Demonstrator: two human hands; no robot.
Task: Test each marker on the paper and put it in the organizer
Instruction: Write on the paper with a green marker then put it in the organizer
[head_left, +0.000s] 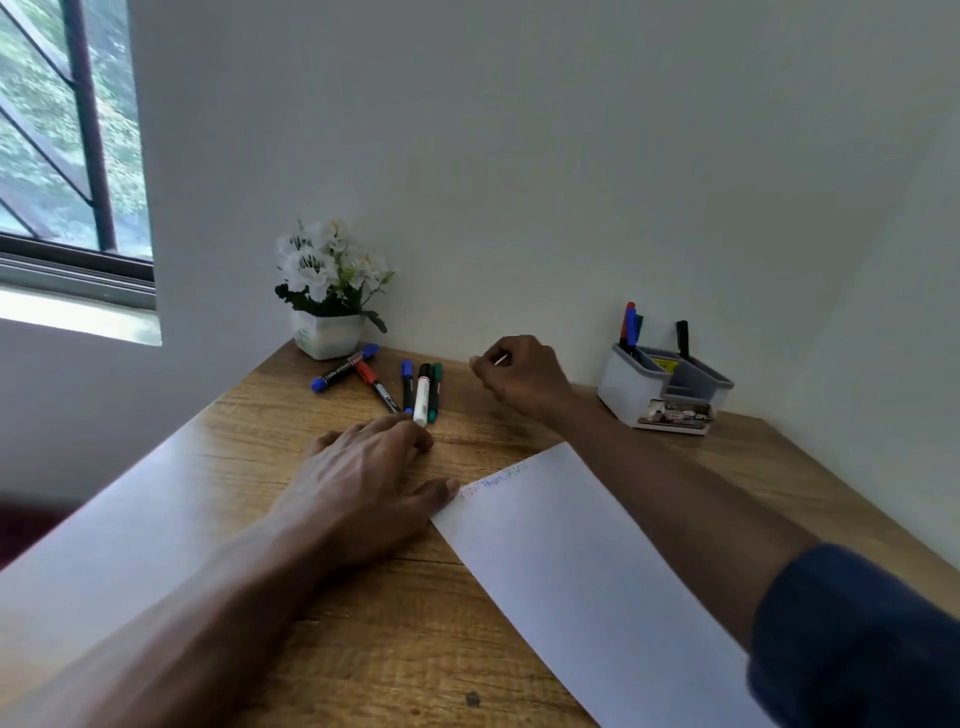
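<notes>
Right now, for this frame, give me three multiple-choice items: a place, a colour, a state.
1. Where is the flower pot?
A) on a shelf
B) at the far left corner of the desk
C) on the floor

2. What colour is the marker that the fingertips of the left hand touch?
A) yellow
B) white
C) orange

3. How is the right hand?
A) curled, pinching a thin white thing
B) flat on the desk
C) gripping a cup

Key:
1. B, the pot stands at the desk's back left end.
2. B, the barrel is white.
3. A, its fingers curl and the thin white thing pokes out.
</notes>
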